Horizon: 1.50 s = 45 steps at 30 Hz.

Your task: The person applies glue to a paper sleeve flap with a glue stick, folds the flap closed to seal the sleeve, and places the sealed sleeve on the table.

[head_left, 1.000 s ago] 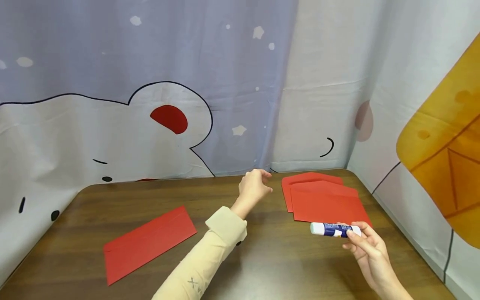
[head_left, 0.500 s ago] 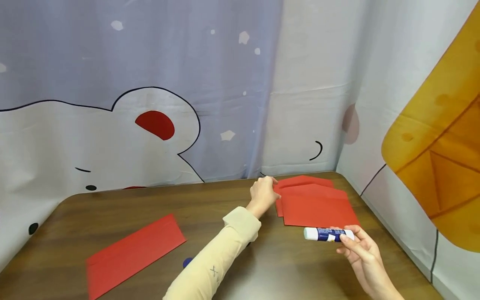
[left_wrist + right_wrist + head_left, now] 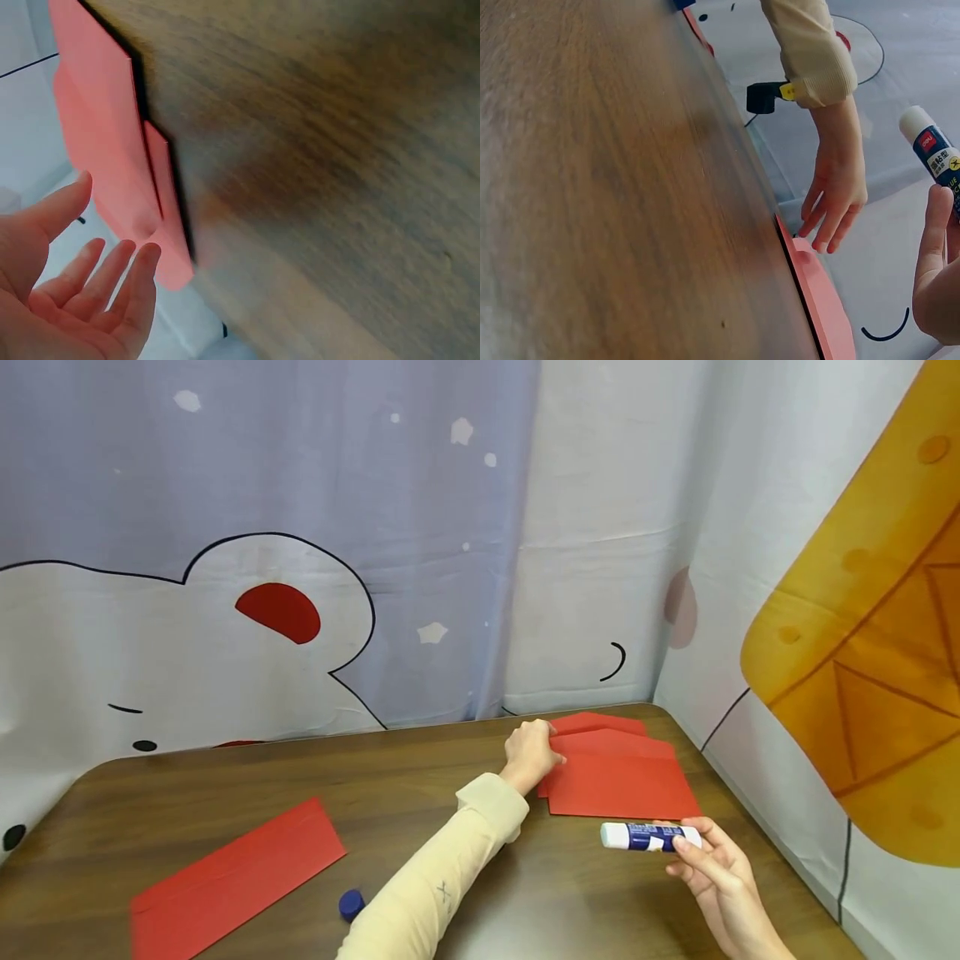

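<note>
Two red envelopes overlap at the table's back right: a front envelope (image 3: 622, 785) and a rear envelope (image 3: 600, 722) that shows along its top and left edges. My left hand (image 3: 529, 750) is at their left side, its fingers loosely bent with nothing held between them in the left wrist view. Whether the fingertips touch the paper, I cannot tell. Between thumb and fingers my right hand (image 3: 722, 881) holds an uncapped glue stick (image 3: 645, 837) above the table, near the front envelope's lower right corner. The stick lies level, its pale end pointing left.
Another red envelope (image 3: 240, 881) lies slanted on the left of the wooden table (image 3: 405, 785). A dark blue cap (image 3: 351, 905) sits beside my left sleeve (image 3: 442, 868). A printed curtain (image 3: 420, 527) hangs behind the table and along its right side.
My left hand has moved right and slightly toward me, from above the table to the overlapping envelopes. The blue cap has come into view. My right hand still holds the glue stick.
</note>
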Available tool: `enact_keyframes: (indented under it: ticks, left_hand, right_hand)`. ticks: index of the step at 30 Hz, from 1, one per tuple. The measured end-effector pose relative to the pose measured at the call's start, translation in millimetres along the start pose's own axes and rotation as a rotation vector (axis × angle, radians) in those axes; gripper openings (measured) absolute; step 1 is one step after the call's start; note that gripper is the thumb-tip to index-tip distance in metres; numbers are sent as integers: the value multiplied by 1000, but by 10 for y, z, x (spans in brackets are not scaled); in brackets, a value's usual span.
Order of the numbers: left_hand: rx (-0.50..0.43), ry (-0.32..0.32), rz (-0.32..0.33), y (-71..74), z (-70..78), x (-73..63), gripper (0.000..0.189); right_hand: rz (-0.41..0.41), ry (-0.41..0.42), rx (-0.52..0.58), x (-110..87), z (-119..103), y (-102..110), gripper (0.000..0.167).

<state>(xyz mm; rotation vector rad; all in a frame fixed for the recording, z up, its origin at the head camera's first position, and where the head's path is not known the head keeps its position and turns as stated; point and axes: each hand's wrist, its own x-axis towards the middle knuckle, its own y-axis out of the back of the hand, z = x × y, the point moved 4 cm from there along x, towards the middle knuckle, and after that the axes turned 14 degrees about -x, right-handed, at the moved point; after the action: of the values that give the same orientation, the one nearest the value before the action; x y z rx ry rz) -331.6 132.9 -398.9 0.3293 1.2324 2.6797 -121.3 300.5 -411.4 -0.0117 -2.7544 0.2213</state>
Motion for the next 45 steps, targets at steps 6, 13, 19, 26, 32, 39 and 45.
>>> enact_keyframes:
  ticks: [6,13,19,26,32,39,45]
  left_hand:
    - [14,1,-5,-63,-22,7,54]
    - [48,7,-47,-188,-51,-24,61]
    - [41,22,-45,-141,-100,-33,62]
    - [-70,57,-59,22,-164,-4,57]
    - [-143,25,-80,103,-210,29,40]
    - [-176,3,-125,136,-314,52,34]
    - [-154,1,-150,150,-381,75,38]
  right_hand:
    - [0,10,1,-21,-4,38,38]
    - [30,-31,-10,-80,6,76,37]
    - [-4,-7,-5,-9,-35,15,37]
    - [-19,-17,-12,137,-102,-83,35]
    - [-39,3,9,215,-129,-129,35]
    - [-49,28,56,285,-107,-171,36]
    - [-69,44,92,299,-92,-184,35]
